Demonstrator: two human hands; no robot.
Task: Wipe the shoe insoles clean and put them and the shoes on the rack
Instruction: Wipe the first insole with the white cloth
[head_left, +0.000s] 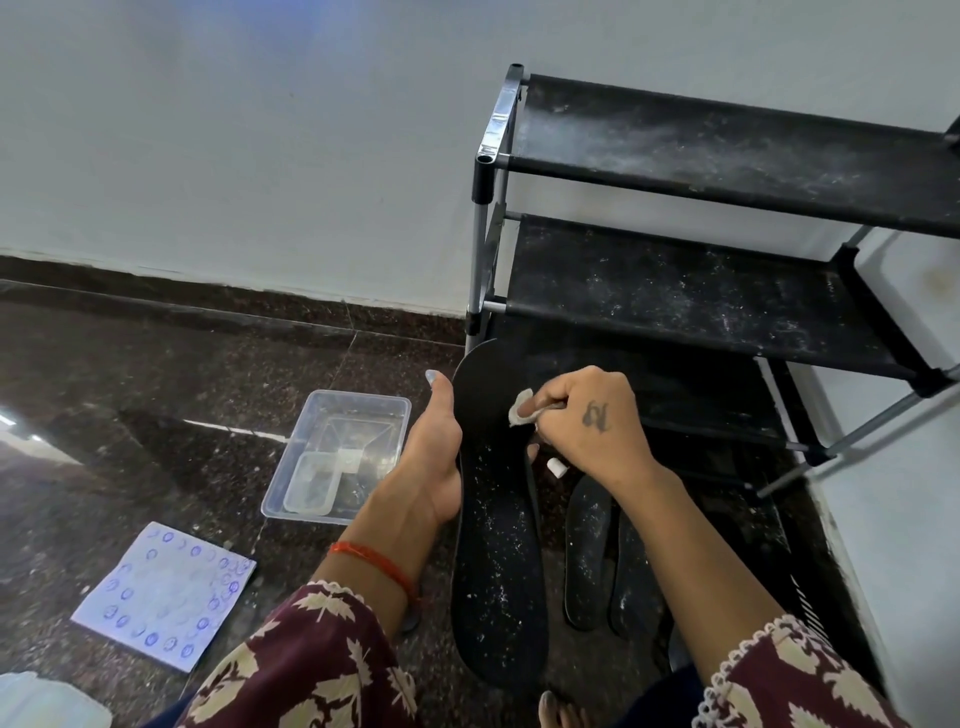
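Observation:
My left hand (434, 457) holds a long black insole (496, 545) speckled with white dust, gripping its left edge with the thumb up by the toe end. My right hand (592, 421) pinches a small pale wipe (521, 408) and presses it on the insole's upper part. Two more dusty black insoles (589, 551) lie on the floor to the right, partly under my right forearm. The black shoe rack (727, 296) stands at the right against the wall, its two fabric shelves dusty and bare. No shoes are clearly visible.
A clear plastic tub (343, 457) with a smaller container inside sits on the dark granite floor to the left. A blue-patterned white cloth (166, 592) lies nearer me at the left. A small white cap (558, 467) lies by the rack's foot. A toe (553, 709) shows at the bottom.

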